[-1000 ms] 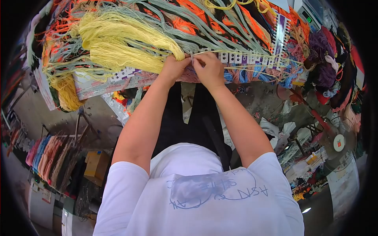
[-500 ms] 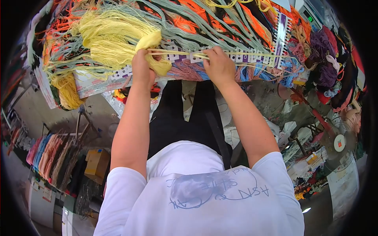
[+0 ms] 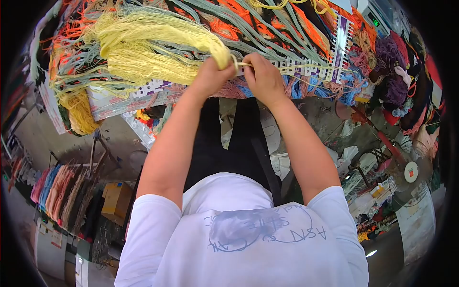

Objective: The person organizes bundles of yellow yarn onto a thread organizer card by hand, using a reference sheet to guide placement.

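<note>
A thick skein of pale yellow thread (image 3: 148,43) stretches across the left of the table. My left hand (image 3: 213,78) is closed around its narrowed end. Close on the right, my right hand (image 3: 264,79) pinches a thin bundle of yellow strands (image 3: 243,64) that leads out of the skein's end. From there, loose yellow strands (image 3: 306,68) run on to the right across white and purple punched cards (image 3: 292,70). Both hands are near the table's near edge, only a small gap apart. My left fingertips are partly hidden by the thread.
Grey-green and orange threads (image 3: 234,26) cover the table behind. Blue and pink threads (image 3: 306,89) lie along its near edge. A purple-striped punched strip (image 3: 341,40) is at right, near a device with a green display (image 3: 377,24). A fan (image 3: 410,172) stands lower right; coloured skeins (image 3: 60,184) hang lower left.
My left hand has moved right, drawing the skein's end close to my right hand. The strands between my hands are now much shorter. My right hand has barely moved.
</note>
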`<action>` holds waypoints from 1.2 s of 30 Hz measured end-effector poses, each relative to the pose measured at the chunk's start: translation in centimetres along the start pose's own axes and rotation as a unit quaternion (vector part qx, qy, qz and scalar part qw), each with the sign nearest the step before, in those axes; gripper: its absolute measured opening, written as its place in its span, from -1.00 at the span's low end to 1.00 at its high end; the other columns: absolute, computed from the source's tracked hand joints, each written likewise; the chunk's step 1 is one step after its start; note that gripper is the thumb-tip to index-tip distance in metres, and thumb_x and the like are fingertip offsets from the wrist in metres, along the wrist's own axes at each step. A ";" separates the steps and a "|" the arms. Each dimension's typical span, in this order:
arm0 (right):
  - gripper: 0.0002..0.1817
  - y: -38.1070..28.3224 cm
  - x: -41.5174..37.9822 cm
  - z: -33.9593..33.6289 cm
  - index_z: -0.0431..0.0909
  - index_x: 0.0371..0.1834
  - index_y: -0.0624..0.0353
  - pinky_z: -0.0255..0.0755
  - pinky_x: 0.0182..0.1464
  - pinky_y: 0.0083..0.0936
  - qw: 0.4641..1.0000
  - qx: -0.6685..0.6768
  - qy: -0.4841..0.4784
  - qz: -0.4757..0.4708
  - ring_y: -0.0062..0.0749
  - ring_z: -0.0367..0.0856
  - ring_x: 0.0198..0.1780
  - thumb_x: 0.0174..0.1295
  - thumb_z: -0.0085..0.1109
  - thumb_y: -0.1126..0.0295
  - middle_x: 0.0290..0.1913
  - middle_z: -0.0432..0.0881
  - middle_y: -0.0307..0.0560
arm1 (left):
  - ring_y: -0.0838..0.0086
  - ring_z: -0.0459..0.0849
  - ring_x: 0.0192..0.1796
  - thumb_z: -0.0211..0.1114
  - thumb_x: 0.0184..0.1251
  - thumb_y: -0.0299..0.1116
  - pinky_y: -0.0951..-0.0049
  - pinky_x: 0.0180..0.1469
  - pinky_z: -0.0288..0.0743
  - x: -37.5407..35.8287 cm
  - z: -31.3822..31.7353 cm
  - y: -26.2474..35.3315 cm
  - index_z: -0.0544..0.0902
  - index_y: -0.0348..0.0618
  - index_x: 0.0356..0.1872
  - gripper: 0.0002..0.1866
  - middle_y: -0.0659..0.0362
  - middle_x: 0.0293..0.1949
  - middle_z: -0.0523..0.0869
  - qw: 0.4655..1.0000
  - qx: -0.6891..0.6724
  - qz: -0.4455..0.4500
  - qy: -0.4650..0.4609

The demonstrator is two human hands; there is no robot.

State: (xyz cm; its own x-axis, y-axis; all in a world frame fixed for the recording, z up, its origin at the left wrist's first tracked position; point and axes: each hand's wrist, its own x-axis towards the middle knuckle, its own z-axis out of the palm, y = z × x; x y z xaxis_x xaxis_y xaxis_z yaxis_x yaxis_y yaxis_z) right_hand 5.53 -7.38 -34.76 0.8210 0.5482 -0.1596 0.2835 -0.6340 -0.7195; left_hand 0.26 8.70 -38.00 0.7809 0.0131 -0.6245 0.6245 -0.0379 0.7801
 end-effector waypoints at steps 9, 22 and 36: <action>-0.89 4.3 0.9 2.3 0.37 -0.26 0.14 0.37 -0.14 -0.09 0.996 -0.024 -0.048 0.072 0.10 0.48 -0.14 0.15 -0.01 0.44 -0.24 0.52 0.08 | 0.64 0.36 -0.57 0.19 0.22 -0.48 0.58 -0.49 0.29 -7.6 -19.6 5.9 0.48 -0.15 -0.24 -0.88 0.33 -0.57 0.41 0.920 -0.256 0.082 0.285; -0.75 -17.9 -1.0 -11.7 0.59 -0.21 0.21 0.35 -0.30 -0.60 0.910 0.413 0.022 -0.012 -0.62 0.50 -0.31 0.10 0.27 0.32 -0.34 0.57 -0.25 | 0.30 0.38 0.27 -0.04 0.41 -0.15 0.33 0.12 0.41 -17.3 -6.0 22.2 0.49 -0.33 0.05 -0.57 -0.04 0.35 0.20 0.930 -0.345 0.097 -0.085; -0.90 -24.0 -3.9 -19.4 0.53 -0.30 0.32 0.41 -0.19 -0.69 0.838 0.542 -0.046 -0.040 -0.66 0.53 -0.27 0.23 0.10 0.49 -0.34 0.61 -0.19 | 0.34 0.55 0.06 0.12 0.29 -0.33 0.34 0.14 0.38 -22.3 -4.0 27.7 0.53 -0.38 -0.02 -0.66 0.02 -0.01 0.59 0.908 -0.357 0.185 -0.116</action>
State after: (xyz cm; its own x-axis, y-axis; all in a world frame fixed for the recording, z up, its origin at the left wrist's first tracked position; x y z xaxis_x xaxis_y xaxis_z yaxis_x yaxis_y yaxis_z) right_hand 5.12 -4.91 -3.80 0.7654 0.6361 -0.0977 -0.3216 0.2466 -0.9142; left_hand 0.18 11.41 -2.30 0.9672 -0.0816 -0.2405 0.2329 0.6622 0.7123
